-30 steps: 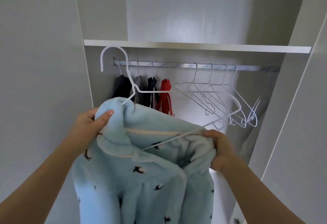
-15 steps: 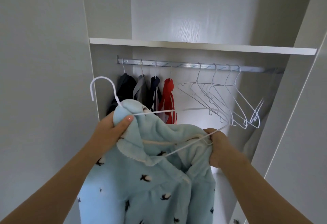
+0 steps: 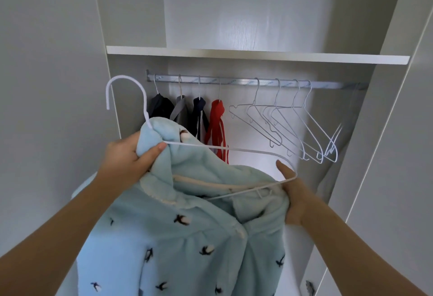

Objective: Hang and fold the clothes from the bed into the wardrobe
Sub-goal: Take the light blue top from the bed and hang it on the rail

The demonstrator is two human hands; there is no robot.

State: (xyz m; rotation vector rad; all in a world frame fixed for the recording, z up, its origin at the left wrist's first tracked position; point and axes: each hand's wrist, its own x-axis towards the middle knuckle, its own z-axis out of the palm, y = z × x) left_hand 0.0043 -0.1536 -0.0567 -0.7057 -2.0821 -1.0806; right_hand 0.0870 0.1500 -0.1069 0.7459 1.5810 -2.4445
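Head view: left hand [image 3: 126, 157] pinches the pale-blue bird-print fleece top [image 3: 164, 237] against the white wire hanger [image 3: 236, 149] neck, while right hand [image 3: 295, 197] clutches the other shoulder, seemingly to seat it.

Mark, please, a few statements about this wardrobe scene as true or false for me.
1. The white wire hanger in the hands is hooked on the metal rail. False: its hook is free, left of the rail's end.
2. The left hand grips the pale blue fleece garment with dark bird print beside the hanger's neck. True.
3. A red garment hangs on the rail. True.
4. The empty white hangers hang left of the clothed ones. False: they hang to the right.
5. The right hand holds nothing. False: it holds the fleece garment at the hanger's end.
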